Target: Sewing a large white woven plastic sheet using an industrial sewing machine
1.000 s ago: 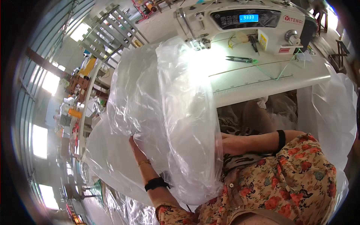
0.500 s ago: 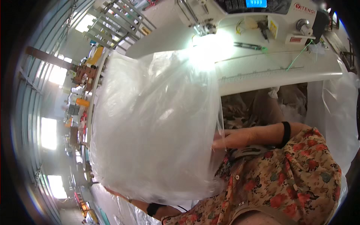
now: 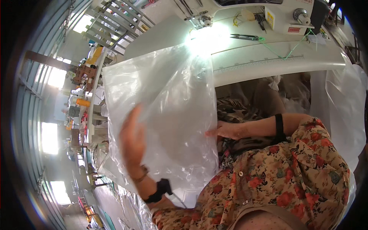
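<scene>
A large clear plastic sheet (image 3: 172, 115) hangs down from the lit needle area of a white sewing machine (image 3: 201, 21) and lies fairly flat, with some creases. My left hand (image 3: 133, 138), smeared by motion, is over the sheet's left part with fingers stretched upward; nothing shows in it. At the sheet's right edge, my right hand (image 3: 227, 130) has its fingertips closed on the plastic. Part of its grip is hidden. The needle itself is lost in the lamp's glare.
Black thread snips (image 3: 245, 37) and a green thread (image 3: 285, 56) lie on the machine bed, near a printed ruler scale (image 3: 260, 61). White sheeting (image 3: 341, 99) hangs at the right. At the far left, a cluttered bench holds an orange thread cone (image 3: 82, 102).
My left hand has come from beneath the sheet's lower left edge up over its surface. The billowing plastic has flattened and narrowed. My right hand stays at its right edge.
</scene>
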Available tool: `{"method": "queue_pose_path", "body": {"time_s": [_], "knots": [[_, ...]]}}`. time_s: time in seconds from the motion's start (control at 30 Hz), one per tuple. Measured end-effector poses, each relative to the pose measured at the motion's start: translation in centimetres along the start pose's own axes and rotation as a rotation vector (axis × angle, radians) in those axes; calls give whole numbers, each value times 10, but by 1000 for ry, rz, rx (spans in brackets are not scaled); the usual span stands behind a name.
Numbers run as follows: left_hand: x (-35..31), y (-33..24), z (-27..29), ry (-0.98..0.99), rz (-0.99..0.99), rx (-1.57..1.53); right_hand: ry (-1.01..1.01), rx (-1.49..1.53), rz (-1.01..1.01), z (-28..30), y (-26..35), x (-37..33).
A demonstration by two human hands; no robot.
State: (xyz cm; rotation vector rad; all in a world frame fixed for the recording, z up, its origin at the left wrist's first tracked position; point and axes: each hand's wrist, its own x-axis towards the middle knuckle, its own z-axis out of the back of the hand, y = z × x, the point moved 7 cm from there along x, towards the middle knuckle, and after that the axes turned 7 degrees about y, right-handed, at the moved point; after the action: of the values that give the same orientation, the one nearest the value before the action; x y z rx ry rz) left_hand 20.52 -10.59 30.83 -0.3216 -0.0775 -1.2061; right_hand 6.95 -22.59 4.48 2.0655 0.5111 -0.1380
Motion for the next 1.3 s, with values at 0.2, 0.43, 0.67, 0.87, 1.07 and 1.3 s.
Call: {"method": "queue_pose_path", "body": {"time_s": [0.2,0.43,0.67,0.87,1.07,1.3], "knots": [[95,-46,-116,157,-80,-49,-147,-110,87,9,-3,-2],[83,6,-124,-117,85,121,-87,-210,21,4,-8,-28],[42,-65,-152,89,144,-153,-67,-387,213,-8,3,-26],[24,-70,-170,23,168,-133,39,-703,302,-32,20,-33],[15,-67,-173,-34,139,-183,203,-805,416,-47,31,-38],[-14,-21,-173,29,479,-624,-131,-475,236,9,32,-34]]}}
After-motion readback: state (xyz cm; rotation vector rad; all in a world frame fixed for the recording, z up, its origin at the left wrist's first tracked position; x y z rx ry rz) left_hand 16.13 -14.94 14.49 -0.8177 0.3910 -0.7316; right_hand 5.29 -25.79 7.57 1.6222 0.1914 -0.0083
